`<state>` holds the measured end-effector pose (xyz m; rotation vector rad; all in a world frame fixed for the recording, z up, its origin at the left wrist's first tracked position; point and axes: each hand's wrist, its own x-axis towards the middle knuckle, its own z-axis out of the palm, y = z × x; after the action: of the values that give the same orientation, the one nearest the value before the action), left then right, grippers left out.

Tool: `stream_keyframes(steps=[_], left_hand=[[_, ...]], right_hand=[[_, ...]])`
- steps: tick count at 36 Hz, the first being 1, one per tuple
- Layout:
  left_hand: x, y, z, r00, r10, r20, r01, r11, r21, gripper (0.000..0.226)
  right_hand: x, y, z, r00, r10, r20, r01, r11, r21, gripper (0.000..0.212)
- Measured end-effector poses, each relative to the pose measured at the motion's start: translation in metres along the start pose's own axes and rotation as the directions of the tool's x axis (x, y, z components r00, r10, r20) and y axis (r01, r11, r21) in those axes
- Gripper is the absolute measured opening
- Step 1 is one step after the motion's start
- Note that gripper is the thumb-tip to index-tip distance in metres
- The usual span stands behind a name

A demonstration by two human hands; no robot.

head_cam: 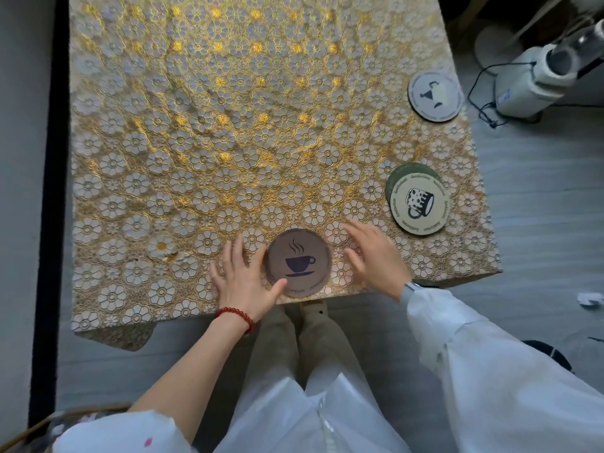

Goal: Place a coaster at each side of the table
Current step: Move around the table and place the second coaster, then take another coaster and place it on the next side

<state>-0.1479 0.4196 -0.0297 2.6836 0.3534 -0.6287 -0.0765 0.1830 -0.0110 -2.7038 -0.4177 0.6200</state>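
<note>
A brown coaster (pixel 299 261) with a steaming cup print lies flat at the table's near edge. My left hand (pixel 243 277) rests at its left rim, thumb touching its lower edge, fingers spread. To the coaster's right my right hand (pixel 376 256) hovers with fingers apart, not touching it. A cream coaster with a mug print (pixel 421 204) lies on top of a green coaster (pixel 397 178) near the right edge. Further back on the right edge sits a grey coaster (pixel 434 96).
The table (pixel 196 125) is covered with a gold floral lace cloth. A dark strip runs along its left side. A white machine (pixel 539 73) with a black cable stands on the floor at the right. My legs and shoes are below the near edge.
</note>
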Motion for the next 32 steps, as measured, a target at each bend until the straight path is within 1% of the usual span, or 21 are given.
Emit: stream_keyframes(steps=[2, 4, 6, 8, 11, 13, 14, 16, 18, 20, 21, 22, 23, 25, 26, 27, 29, 32], left_hand=[[0.007, 0.010, -0.004, 0.999, 0.022, -0.026, -0.022, 1.000, -0.003, 0.077], [0.021, 0.034, -0.010, 0.997, 0.062, -0.035, -0.061, 0.998, 0.028, 0.080], [0.039, 0.060, -0.012, 0.991, 0.130, -0.016, -0.129, 0.988, 0.083, 0.082], [0.056, 0.083, -0.011, 0.981, 0.194, 0.025, -0.196, 0.970, 0.143, 0.083], [0.077, 0.110, -0.002, 0.972, 0.211, 0.106, -0.229, 0.950, 0.213, 0.085], [0.084, 0.120, 0.006, 0.969, 0.188, 0.159, -0.222, 0.945, 0.239, 0.085], [0.085, 0.121, 0.010, 0.969, 0.174, 0.176, -0.215, 0.944, 0.248, 0.085], [0.084, 0.121, 0.015, 0.968, 0.165, 0.189, -0.212, 0.940, 0.267, 0.087], [0.083, 0.117, 0.014, 0.965, 0.169, 0.201, -0.219, 0.942, 0.255, 0.087], [0.084, 0.116, 0.007, 0.960, 0.173, 0.221, -0.215, 0.960, 0.181, 0.082], [0.085, 0.117, 0.001, 0.960, 0.172, 0.219, -0.201, 0.973, 0.115, 0.078], [0.085, 0.117, -0.005, 0.965, 0.167, 0.200, -0.176, 0.984, 0.029, 0.072], [0.084, 0.118, -0.013, 0.975, 0.154, 0.162, -0.142, 0.987, -0.081, 0.066], [0.081, 0.116, -0.031, 0.994, 0.083, 0.075, -0.054, 0.942, -0.332, 0.051], [0.078, 0.112, -0.040, 0.998, 0.035, 0.050, -0.011, 0.907, -0.422, 0.046], [0.073, 0.106, -0.050, 0.999, -0.006, 0.033, 0.021, 0.880, -0.475, 0.042], [0.061, 0.086, -0.068, 0.997, -0.077, 0.012, 0.071, 0.834, -0.547, 0.036], [0.040, 0.049, -0.095, 0.987, -0.161, -0.018, 0.112, 0.759, -0.641, 0.033]], right_hand=[[0.003, 0.018, -0.010, 0.988, 0.124, -0.090, -0.123, 0.992, 0.012, 0.047], [0.010, 0.046, -0.027, 0.962, 0.228, -0.149, -0.232, 0.973, -0.011, 0.044], [0.021, 0.072, -0.044, 0.933, 0.324, -0.157, -0.334, 0.942, -0.037, 0.047], [0.032, 0.093, -0.056, 0.911, 0.395, -0.115, -0.404, 0.913, -0.061, 0.058], [0.046, 0.114, -0.069, 0.903, 0.431, 0.009, -0.430, 0.901, -0.053, 0.082], [0.053, 0.121, -0.076, 0.907, 0.414, 0.079, -0.412, 0.910, -0.034, 0.093], [0.055, 0.122, -0.079, 0.913, 0.400, 0.082, -0.397, 0.917, -0.046, 0.095], [0.058, 0.119, -0.082, 0.925, 0.379, 0.013, -0.375, 0.921, -0.103, 0.096], [0.059, 0.113, -0.082, 0.925, 0.369, -0.088, -0.378, 0.911, -0.164, 0.086], [0.060, 0.109, -0.084, 0.923, 0.335, -0.190, -0.370, 0.908, -0.196, 0.059], [0.059, 0.106, -0.086, 0.923, 0.307, -0.231, -0.353, 0.914, -0.197, 0.045], [0.058, 0.101, -0.090, 0.927, 0.267, -0.262, -0.321, 0.928, -0.188, 0.036], [0.057, 0.095, -0.093, 0.937, 0.204, -0.284, -0.261, 0.949, -0.178, 0.031], [0.057, 0.075, -0.102, 0.958, 0.017, -0.286, -0.070, 0.982, -0.174, 0.029], [0.058, 0.062, -0.107, 0.962, -0.070, -0.265, 0.027, 0.986, -0.166, 0.029], [0.059, 0.046, -0.113, 0.961, -0.133, -0.242, 0.103, 0.986, -0.134, 0.028], [0.063, 0.009, -0.125, 0.961, -0.182, -0.208, 0.185, 0.983, -0.002, 0.024], [0.072, -0.050, -0.137, 0.966, -0.159, -0.206, 0.207, 0.949, 0.237, 0.028]])
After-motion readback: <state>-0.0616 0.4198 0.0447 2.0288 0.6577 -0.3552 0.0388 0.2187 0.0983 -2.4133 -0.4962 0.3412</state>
